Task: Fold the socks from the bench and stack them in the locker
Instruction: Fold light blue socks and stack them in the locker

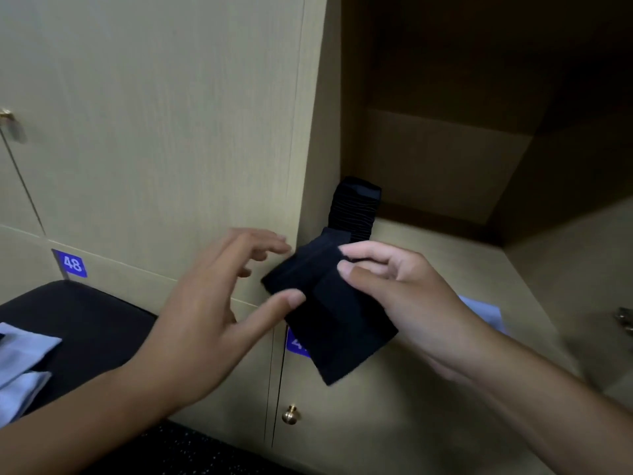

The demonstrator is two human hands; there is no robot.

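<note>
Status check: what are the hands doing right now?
Right hand pinches folded black sock. Left hand open beside it. Open locker ahead, nothing blocking.

The right hand (pixel 404 296) is pinching a folded black sock (pixel 329 320) before the open locker (pixel 445 159), where a black sock stack (pixel 354 209) is standing. The left hand (pixel 212 303) is hovering spread, its thumb touching the sock. Light blue socks (pixel 20 365) are lying on the black bench (pixel 96 323).

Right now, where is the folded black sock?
In the head view, the folded black sock is centre frame, pinched by the right hand before the open locker, the left hand beside it.
</note>
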